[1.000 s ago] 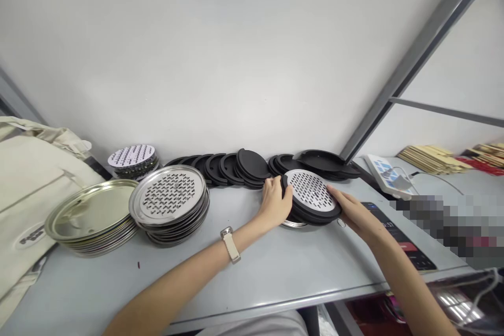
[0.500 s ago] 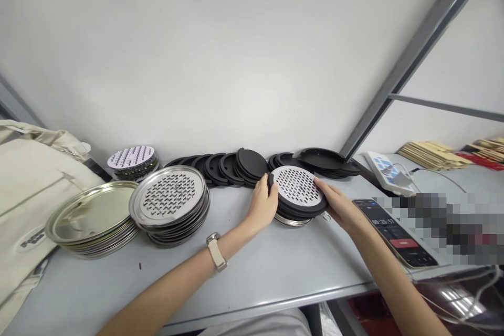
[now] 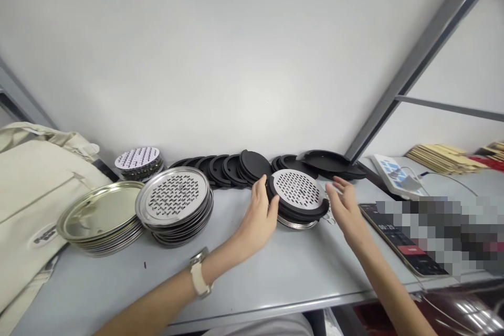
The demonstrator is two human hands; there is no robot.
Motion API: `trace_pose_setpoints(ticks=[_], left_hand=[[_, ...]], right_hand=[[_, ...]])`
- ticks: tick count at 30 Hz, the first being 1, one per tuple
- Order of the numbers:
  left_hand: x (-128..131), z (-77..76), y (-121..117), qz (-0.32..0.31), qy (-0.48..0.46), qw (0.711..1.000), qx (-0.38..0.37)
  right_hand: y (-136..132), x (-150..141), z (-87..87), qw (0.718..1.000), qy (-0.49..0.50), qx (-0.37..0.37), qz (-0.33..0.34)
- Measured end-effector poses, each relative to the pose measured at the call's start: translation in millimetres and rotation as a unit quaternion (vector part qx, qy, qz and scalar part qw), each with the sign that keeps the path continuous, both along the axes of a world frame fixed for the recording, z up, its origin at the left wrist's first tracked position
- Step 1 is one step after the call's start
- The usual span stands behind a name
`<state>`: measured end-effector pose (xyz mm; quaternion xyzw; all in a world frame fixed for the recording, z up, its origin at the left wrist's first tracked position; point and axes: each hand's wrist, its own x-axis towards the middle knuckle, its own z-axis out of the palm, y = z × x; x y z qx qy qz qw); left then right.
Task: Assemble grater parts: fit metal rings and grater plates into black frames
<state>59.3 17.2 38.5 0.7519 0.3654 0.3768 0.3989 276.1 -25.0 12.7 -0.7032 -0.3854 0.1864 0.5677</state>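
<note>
A stack of black-rimmed round grater discs (image 3: 297, 194), the top one with a perforated metal face, rests on a metal tray whose edge shows under it on the grey table (image 3: 252, 268). My left hand (image 3: 258, 213), a watch on its wrist, touches the stack's left edge with thumb and fingers apart. My right hand (image 3: 344, 207) hovers just right of the stack, fingers spread, holding nothing.
Black rubber rings (image 3: 232, 167) lean in a row along the white wall. Perforated metal plates (image 3: 175, 199) and plain gold-toned trays (image 3: 100, 215) are stacked at left, beside a cream bag (image 3: 27, 194). A phone (image 3: 401, 244) lies at right.
The stack has slid left across the table. My right hand has come off its right edge and opened; my left hand has loosened to a light touch.
</note>
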Motion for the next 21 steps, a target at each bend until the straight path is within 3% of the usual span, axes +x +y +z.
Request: trace_pose_setpoints(ticks=[4, 7, 9, 11, 13, 16, 18, 21], left_hand=[[-50.6, 26.2, -23.8, 0.008, 0.091, 0.990, 0.105], [-95.9, 37.1, -26.2, 0.107, 0.134, 0.967, 0.187], [-127.2, 38.6, -21.4, 0.196, 0.154, 0.941, 0.230], [-158.8, 38.4, -15.2, 0.272, 0.173, 0.915, 0.245], [-189.8, 39.9, -8.8, 0.346, 0.194, 0.887, 0.238], [-232.0, 48.9, 7.5, 0.431, 0.209, 0.840, 0.255], [-255.1, 57.6, 29.1, 0.436, 0.244, 0.825, 0.263], [-278.9, 66.7, 77.5, 0.322, 0.320, 0.860, 0.232]], right_hand=[[-33.1, -37.5, 3.4, 0.970, -0.194, 0.144, -0.026], [-52.8, -66.5, -7.2, 0.944, -0.274, 0.180, 0.034], [-58.1, -79.6, -17.9, 0.921, -0.331, 0.153, 0.138], [-57.4, -87.4, -27.4, 0.873, -0.385, 0.102, 0.281], [-53.8, -92.0, -33.2, 0.844, -0.411, 0.056, 0.340], [-49.5, -96.7, -35.4, 0.822, -0.422, 0.018, 0.382], [-48.7, -98.9, -35.0, 0.819, -0.417, 0.010, 0.393], [-49.1, -100.1, -35.2, 0.829, -0.404, 0.011, 0.387]])
